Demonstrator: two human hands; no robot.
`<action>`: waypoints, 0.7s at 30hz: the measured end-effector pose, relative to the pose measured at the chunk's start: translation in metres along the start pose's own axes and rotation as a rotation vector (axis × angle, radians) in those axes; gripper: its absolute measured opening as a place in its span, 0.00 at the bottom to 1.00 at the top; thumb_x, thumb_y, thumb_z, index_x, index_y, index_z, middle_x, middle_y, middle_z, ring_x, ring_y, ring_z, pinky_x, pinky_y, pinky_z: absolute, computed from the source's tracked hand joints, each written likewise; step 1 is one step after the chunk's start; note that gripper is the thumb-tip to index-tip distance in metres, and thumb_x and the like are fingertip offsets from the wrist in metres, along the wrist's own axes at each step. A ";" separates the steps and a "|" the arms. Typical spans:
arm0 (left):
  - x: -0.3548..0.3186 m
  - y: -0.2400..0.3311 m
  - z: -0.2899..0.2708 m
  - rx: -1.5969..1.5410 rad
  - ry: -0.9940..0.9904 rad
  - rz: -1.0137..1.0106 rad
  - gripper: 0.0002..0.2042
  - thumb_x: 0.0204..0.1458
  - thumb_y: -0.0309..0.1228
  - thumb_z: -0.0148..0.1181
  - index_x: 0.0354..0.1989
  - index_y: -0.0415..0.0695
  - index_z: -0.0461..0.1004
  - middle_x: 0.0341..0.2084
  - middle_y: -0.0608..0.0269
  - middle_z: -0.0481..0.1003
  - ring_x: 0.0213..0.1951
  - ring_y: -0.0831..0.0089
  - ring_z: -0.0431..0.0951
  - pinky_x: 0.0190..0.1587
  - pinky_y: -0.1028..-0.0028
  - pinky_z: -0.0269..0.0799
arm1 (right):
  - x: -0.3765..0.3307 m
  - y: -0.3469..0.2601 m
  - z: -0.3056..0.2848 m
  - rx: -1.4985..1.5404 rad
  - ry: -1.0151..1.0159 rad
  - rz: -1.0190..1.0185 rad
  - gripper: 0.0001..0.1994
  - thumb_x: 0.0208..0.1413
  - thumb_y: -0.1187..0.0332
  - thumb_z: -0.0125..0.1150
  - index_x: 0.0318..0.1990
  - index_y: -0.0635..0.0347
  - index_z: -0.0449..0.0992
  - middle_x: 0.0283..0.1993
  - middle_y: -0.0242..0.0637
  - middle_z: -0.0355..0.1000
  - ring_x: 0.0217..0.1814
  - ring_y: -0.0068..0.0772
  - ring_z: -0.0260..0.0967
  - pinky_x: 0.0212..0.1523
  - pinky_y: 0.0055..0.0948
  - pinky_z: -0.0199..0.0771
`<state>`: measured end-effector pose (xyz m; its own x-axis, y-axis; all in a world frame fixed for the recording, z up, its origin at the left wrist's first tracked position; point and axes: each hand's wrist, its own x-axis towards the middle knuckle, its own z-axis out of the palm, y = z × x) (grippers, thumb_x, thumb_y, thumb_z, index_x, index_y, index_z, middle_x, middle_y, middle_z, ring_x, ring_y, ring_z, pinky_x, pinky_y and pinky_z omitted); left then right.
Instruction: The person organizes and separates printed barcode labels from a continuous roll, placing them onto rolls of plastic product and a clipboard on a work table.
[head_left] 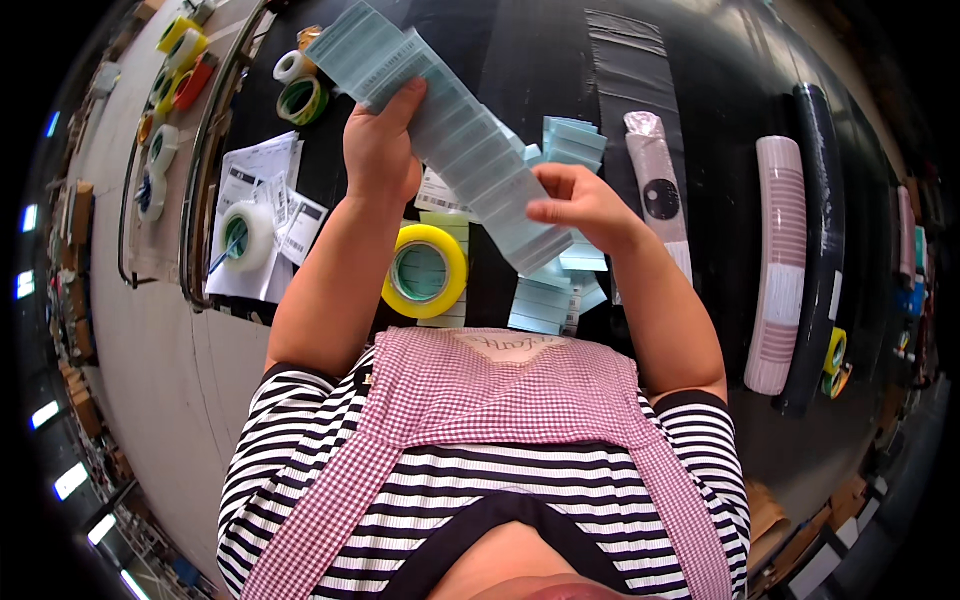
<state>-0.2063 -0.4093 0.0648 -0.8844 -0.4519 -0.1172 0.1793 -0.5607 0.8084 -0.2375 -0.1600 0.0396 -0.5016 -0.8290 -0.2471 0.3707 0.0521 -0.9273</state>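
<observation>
A long strip of pale blue-green labels (465, 140) stretches slantwise in front of me above the black table. My left hand (383, 150) grips its upper part, thumb lying on top and the other fingers behind it. At the strip's lower right edge, my right hand (590, 208) pinches it with thumb and curled fingers. More pale blue-green labels (543, 303) lie loose in a heap below and behind the strip. Close to my apron, a big yellow tape roll (456, 268) rests flat on a yellowish label sheet (446, 222).
On the left, printed papers (240, 180) lie under a clear tape roll (258, 240) with a pen in it. Further back are smaller tape rolls (300, 100). A pink wrapped roll (780, 260) and a long black roll (822, 200) lie on the right.
</observation>
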 end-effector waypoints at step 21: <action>-0.034 -0.011 -0.079 -0.114 0.479 -0.158 0.20 0.61 0.26 0.57 0.61 0.41 0.64 0.54 0.55 0.71 0.56 0.59 0.73 0.62 0.57 0.68 | -0.018 -0.011 -0.047 -0.294 -0.061 0.209 0.20 0.40 0.72 0.77 0.42 0.64 0.76 0.36 0.28 0.74 0.38 0.16 0.69 0.45 0.19 0.71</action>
<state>-0.1439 -0.4425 0.0138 -0.6127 -0.6076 -0.5054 0.1288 -0.7077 0.6947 -0.2689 -0.1196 0.0410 -0.3885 -0.8147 -0.4306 0.2149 0.3743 -0.9021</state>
